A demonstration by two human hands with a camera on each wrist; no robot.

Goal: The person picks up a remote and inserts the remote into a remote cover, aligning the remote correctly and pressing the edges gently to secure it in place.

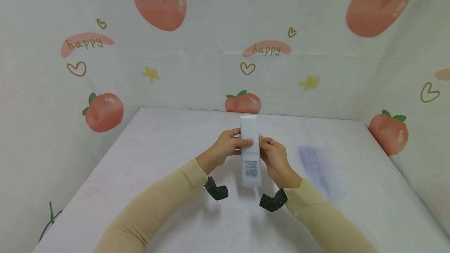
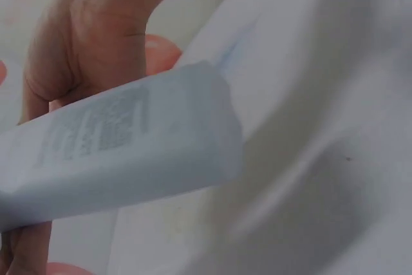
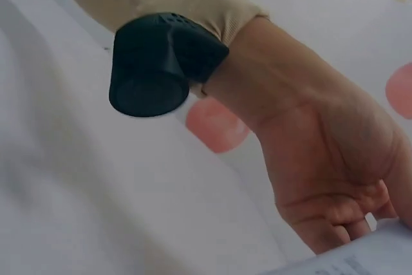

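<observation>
A white squeeze tube [image 1: 250, 149] with a grey printed label near its lower end is held upright-tilted above the white table [image 1: 140, 175]. My left hand [image 1: 239, 140] grips its middle from the left, thumb across the front. From the right, my right hand [image 1: 265, 145] pinches the same stretch. The left wrist view shows the tube's flat crimped end [image 2: 129, 149] with small print, and the right hand [image 2: 84, 43] behind it. In the right wrist view the left hand [image 3: 335, 185] shows with its black wrist camera [image 3: 161, 62], and a corner of the tube [image 3: 367, 256].
A bluish-purple smudge [image 1: 316, 167] marks the tabletop right of the hands. Walls of peach-printed cloth [image 1: 267, 50] close in the table at the back and both sides. A dark green cord [image 1: 50, 218] hangs at the lower left edge.
</observation>
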